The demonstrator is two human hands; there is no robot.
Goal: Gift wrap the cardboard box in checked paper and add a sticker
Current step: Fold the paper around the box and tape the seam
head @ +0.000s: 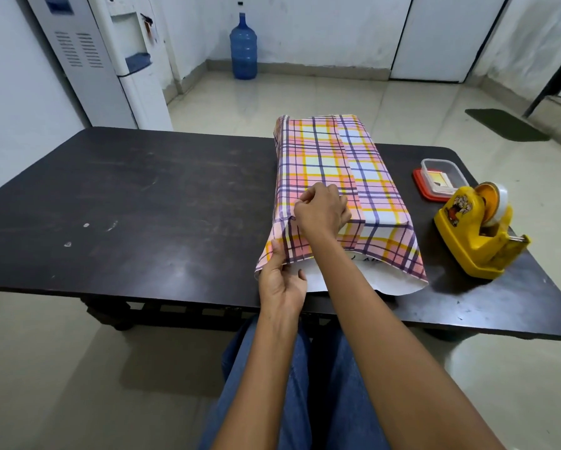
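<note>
- The left hand is at the near left corner of the parcel. Its thumb lies on the printed side and its fingers curl under the white underside, pinching the loose flap.
- The checked paper is a plaid of pink, yellow and white squares crossed by thin purple lines. At the near end it runs past the box as an open, flattened sleeve, and its plain white back shows there.
- The right hand reaches across and rests on top of the parcel by its upper left edge. The fingers are curled, and thumb and forefinger seem to nip a crease of paper there.
- The box is hidden under the paper, and only its long, flat, squared shape shows.
- Its long axis runs away from the person and leans slightly left. The open end is at the table's front edge and the far end at its back edge.
- An overlap seam runs lengthwise along the top, right of the middle.
- The parcel lies on the right half of the table, a dark, matt, scuffed top with rounded corners.
- To its right, apart from it, is a yellow plastic tape dispenser holding a roll of tape.
- Just beyond the dispenser a clear plastic tub stands on a red lid; what is in it I cannot tell.
- Farther off are pale glossy floor tiles and a blue water jar by the wall.
</note>
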